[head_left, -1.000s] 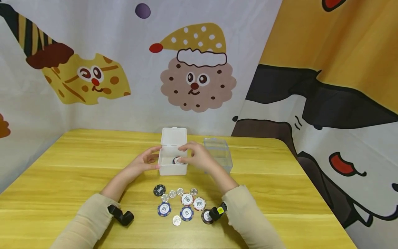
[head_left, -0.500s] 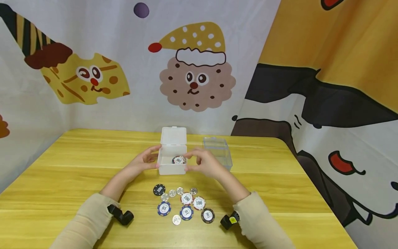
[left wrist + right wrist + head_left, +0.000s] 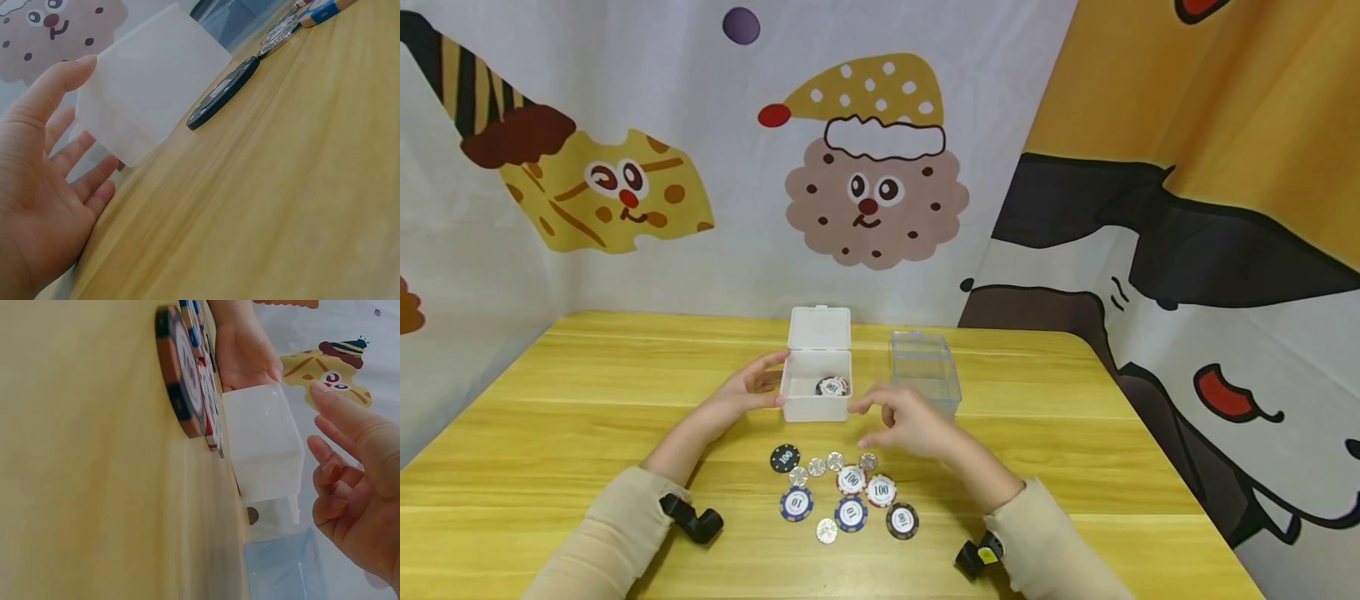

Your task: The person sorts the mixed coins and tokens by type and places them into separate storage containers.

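A white plastic box (image 3: 816,408) stands with its lid (image 3: 819,328) raised at the back. Poker chips (image 3: 832,386) lie inside, at its right; how many cannot be told. My left hand (image 3: 751,389) touches the box's left side, thumb near the front corner and fingers extended in the left wrist view. Holding nothing, my right hand (image 3: 910,422) hovers right of the box's front, fingers loosely bent. Just below it lie small silver discs (image 3: 868,462) and red-and-white chips (image 3: 881,491). Blue chips (image 3: 851,514), a black chip (image 3: 785,458) and a brown-black chip (image 3: 902,521) lie around them.
A clear plastic box (image 3: 925,375) stands right of the white box, behind my right hand. The wooden table (image 3: 587,400) ends at a printed curtain (image 3: 700,283). Black wrist cameras (image 3: 692,518) sit on both arms.
My right hand has withdrawn from inside the white box, leaving a chip there, and has moved right and toward me above the loose pieces. My left hand stays at the box.
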`<move>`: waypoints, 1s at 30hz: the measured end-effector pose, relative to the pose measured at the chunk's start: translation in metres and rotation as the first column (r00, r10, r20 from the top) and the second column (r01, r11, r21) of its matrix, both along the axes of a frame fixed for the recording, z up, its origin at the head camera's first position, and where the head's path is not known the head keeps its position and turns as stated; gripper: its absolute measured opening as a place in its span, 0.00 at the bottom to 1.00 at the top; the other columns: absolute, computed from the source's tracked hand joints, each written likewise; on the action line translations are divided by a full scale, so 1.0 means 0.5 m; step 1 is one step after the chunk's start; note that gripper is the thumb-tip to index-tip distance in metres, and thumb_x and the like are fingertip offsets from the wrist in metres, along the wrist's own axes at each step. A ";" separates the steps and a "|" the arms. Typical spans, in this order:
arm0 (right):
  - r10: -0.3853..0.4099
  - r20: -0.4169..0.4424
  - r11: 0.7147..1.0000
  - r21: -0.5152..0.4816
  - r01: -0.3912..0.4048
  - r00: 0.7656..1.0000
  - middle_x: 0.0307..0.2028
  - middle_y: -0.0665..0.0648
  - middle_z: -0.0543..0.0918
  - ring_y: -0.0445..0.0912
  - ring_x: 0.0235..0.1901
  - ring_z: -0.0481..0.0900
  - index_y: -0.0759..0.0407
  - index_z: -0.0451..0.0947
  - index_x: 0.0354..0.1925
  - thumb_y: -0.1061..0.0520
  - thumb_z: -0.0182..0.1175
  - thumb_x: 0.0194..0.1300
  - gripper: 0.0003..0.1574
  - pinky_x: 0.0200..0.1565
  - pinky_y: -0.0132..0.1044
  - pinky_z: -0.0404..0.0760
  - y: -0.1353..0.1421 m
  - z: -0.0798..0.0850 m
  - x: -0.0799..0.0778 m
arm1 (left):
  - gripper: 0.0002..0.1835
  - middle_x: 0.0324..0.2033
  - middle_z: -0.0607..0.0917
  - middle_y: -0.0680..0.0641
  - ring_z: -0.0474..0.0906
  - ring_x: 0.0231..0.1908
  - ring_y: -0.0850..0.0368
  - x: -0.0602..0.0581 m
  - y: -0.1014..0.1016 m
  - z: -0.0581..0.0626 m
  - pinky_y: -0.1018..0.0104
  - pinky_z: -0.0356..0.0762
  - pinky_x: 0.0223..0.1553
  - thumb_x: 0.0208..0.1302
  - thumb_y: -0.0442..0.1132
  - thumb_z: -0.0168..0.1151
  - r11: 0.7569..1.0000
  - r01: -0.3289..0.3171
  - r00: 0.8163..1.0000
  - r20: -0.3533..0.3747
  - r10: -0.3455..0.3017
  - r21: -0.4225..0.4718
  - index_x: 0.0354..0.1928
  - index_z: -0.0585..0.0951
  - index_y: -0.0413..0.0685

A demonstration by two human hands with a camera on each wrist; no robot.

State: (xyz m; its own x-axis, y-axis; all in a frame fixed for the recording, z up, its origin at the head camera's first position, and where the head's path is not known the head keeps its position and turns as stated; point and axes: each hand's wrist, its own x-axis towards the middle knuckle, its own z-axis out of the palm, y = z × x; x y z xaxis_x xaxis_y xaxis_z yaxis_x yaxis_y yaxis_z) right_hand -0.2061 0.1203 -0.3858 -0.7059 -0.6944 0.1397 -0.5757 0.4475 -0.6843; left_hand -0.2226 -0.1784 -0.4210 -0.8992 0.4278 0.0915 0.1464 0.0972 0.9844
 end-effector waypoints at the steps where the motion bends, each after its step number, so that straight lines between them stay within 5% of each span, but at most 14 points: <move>1: 0.004 0.010 1.000 0.002 -0.004 1.000 0.42 0.52 0.77 0.40 0.20 0.65 0.53 0.77 0.48 0.52 0.70 0.46 0.28 0.22 0.30 0.69 0.003 -0.001 0.002 | 0.38 0.63 0.58 0.35 0.58 0.59 0.35 0.000 0.000 0.000 0.42 0.56 0.56 0.57 0.30 0.59 1.000 0.000 1.000 -0.001 0.000 -0.002 0.68 0.52 0.44; 16: 0.100 0.105 0.995 0.010 -0.102 0.989 0.41 0.50 0.79 0.40 0.21 0.67 0.52 0.77 0.47 0.55 0.71 0.43 0.28 0.23 0.30 0.71 0.041 -0.016 0.023 | 0.39 0.63 0.58 0.34 0.57 0.59 0.35 0.002 0.000 0.001 0.41 0.54 0.56 0.57 0.31 0.59 1.000 -0.002 1.000 0.003 0.002 -0.005 0.68 0.52 0.43; 24: 0.190 0.157 0.979 0.041 -0.199 0.969 0.42 0.46 0.78 0.38 0.21 0.67 0.49 0.78 0.45 0.54 0.71 0.43 0.26 0.23 0.29 0.71 0.057 -0.032 0.028 | 0.39 0.64 0.59 0.39 0.58 0.59 0.38 -0.021 -0.010 -0.039 0.42 0.53 0.57 0.56 0.33 0.61 1.000 -0.018 1.000 0.004 0.018 0.003 0.68 0.54 0.48; 30: 0.214 0.164 0.973 0.044 -0.224 0.963 0.39 0.45 0.78 0.38 0.20 0.67 0.49 0.79 0.42 0.52 0.71 0.42 0.24 0.22 0.28 0.70 0.061 -0.044 0.030 | 0.39 0.64 0.60 0.41 0.59 0.59 0.39 -0.023 -0.012 -0.043 0.43 0.54 0.57 0.56 0.36 0.62 1.000 -0.018 1.000 -0.006 0.018 0.001 0.67 0.55 0.51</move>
State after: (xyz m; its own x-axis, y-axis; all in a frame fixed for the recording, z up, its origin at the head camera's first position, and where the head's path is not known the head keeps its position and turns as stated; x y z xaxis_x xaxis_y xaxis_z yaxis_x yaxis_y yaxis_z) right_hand -0.1912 0.1506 -0.4080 -0.5449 -0.8385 -0.0088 -0.5519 0.3665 -0.7490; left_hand -0.2340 -0.1842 -0.4427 -0.9061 0.4117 0.0972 0.1505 0.0991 0.9836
